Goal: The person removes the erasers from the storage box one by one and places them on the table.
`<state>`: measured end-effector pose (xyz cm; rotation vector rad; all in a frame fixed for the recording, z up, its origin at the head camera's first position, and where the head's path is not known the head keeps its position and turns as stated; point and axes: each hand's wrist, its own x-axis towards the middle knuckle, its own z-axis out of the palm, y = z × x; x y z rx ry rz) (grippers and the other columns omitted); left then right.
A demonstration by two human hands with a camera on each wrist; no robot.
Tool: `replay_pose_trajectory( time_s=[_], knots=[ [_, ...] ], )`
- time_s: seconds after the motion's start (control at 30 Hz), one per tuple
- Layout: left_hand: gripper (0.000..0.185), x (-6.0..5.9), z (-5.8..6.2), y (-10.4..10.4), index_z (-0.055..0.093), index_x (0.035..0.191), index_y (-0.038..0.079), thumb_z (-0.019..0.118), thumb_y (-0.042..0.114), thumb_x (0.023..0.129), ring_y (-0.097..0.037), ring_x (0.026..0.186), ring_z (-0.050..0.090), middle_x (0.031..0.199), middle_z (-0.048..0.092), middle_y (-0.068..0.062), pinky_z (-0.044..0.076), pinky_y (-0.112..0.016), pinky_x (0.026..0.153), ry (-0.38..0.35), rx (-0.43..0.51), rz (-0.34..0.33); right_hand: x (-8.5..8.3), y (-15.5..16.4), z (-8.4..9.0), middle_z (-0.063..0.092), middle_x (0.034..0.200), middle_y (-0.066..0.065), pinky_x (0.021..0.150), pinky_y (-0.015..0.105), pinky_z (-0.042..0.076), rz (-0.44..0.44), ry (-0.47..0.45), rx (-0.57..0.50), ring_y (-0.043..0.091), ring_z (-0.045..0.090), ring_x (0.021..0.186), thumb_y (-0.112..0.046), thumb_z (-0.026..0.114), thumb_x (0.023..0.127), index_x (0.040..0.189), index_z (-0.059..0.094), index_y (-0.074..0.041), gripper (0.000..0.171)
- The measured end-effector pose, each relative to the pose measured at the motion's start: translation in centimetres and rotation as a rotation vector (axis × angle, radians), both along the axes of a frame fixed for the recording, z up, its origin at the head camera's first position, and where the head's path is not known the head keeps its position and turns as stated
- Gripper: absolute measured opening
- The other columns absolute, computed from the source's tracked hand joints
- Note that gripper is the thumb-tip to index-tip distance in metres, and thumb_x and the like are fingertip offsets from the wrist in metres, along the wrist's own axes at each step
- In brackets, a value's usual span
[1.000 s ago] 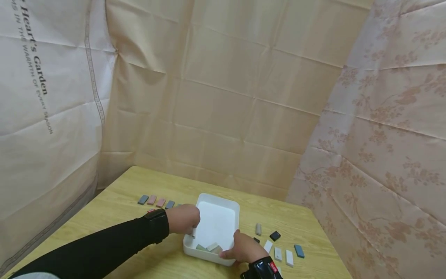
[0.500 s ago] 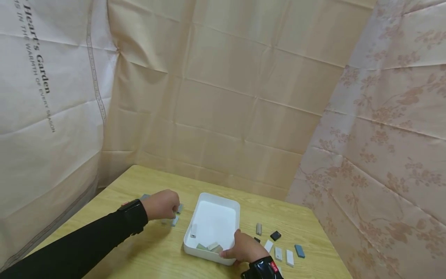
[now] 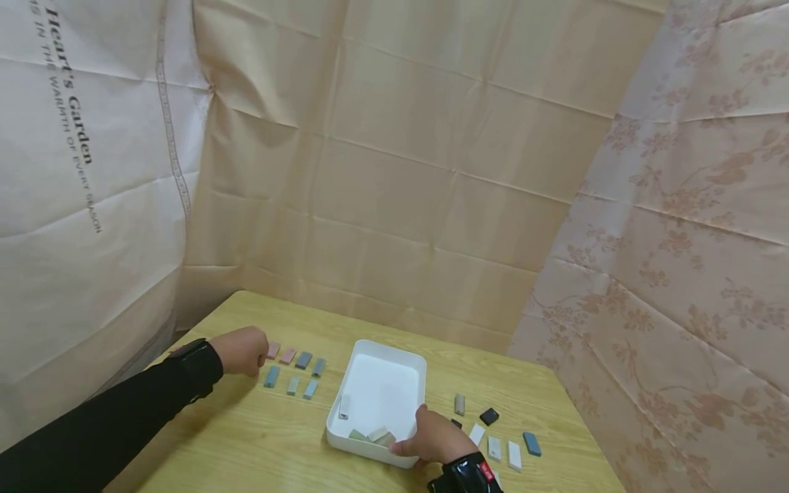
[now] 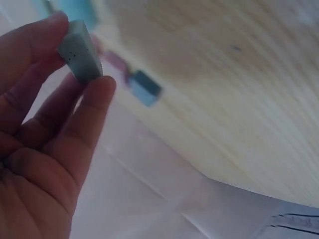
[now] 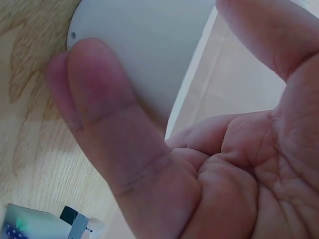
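My left hand (image 3: 245,350) is above the left end of two rows of small blocks. In the left wrist view its thumb and fingertips pinch a small grey-green block (image 4: 81,52) with dark specks; the head view hides this block behind the hand. My right hand (image 3: 436,439) grips the near right corner of a white tray (image 3: 421,383), thumb over the rim. The right wrist view shows fingers against the tray's outer wall (image 5: 144,50). Inside the tray lie a white block (image 3: 344,407) at the left and a few pale ones (image 3: 377,434) along the near wall.
Left of the tray are a pink block (image 3: 287,356), a blue block (image 3: 271,376) and several others. To its right lie a black block (image 3: 490,416), a white block (image 3: 514,455), a blue block (image 3: 532,444) and more. Cloth (image 3: 382,171) hangs behind the wooden table (image 3: 277,438).
My left hand has left the white block in the tray and moved left across the rows to their far end, now pinching a grey-green block. The right hand stays on the tray.
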<state>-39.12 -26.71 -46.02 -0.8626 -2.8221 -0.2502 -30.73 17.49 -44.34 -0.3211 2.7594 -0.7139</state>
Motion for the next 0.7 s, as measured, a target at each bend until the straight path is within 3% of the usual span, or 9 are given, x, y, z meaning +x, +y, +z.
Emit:
replay_pose_trajectory(
  time_s=[0.17,0.37,0.6,0.7],
  knots=[
    [0.029,0.3,-0.3,-0.2,0.065,0.06,0.016,0.082,-0.004,0.072,-0.003,0.062,0.036,0.067,0.047,0.014,0.039,-0.023,0.06,-0.006,-0.12,-0.006,-0.2,0.2,-0.1,0.068,0.101,0.017,0.079,0.046,0.055,-0.004,-0.004,-0.01,0.025,0.071,0.069,-0.033,0.091,0.086,0.129,0.053,0.014,0.074],
    [0.025,0.6,0.0,0.8,0.072,0.06,0.014,0.092,0.002,0.069,-0.003,0.06,0.037,0.062,0.052,0.018,0.041,-0.022,0.06,-0.07,-0.13,-0.006,-0.3,0.3,-0.2,0.069,0.101,0.017,0.078,0.046,0.055,-0.005,-0.001,-0.014,0.025,0.071,0.07,-0.033,0.091,0.085,0.13,0.053,0.014,0.074],
    [0.037,0.0,-0.4,1.4,0.061,0.057,0.016,0.092,0.007,0.073,-0.007,0.06,0.034,0.062,0.039,0.014,0.031,-0.024,0.059,-0.142,-0.149,0.063,-0.4,0.2,-0.1,0.068,0.101,0.017,0.077,0.044,0.054,-0.015,-0.004,0.01,0.025,0.071,0.069,-0.035,0.091,0.085,0.132,0.052,0.014,0.077],
    [0.042,0.0,-0.1,2.1,0.058,0.057,0.017,0.096,0.014,0.074,-0.008,0.06,0.036,0.061,0.041,0.013,0.032,-0.025,0.059,-0.13,-0.158,0.078,-0.5,0.1,-0.2,0.068,0.101,0.018,0.076,0.043,0.053,-0.004,0.003,0.014,0.025,0.071,0.068,-0.035,0.091,0.085,0.131,0.053,0.014,0.077]
  ],
)
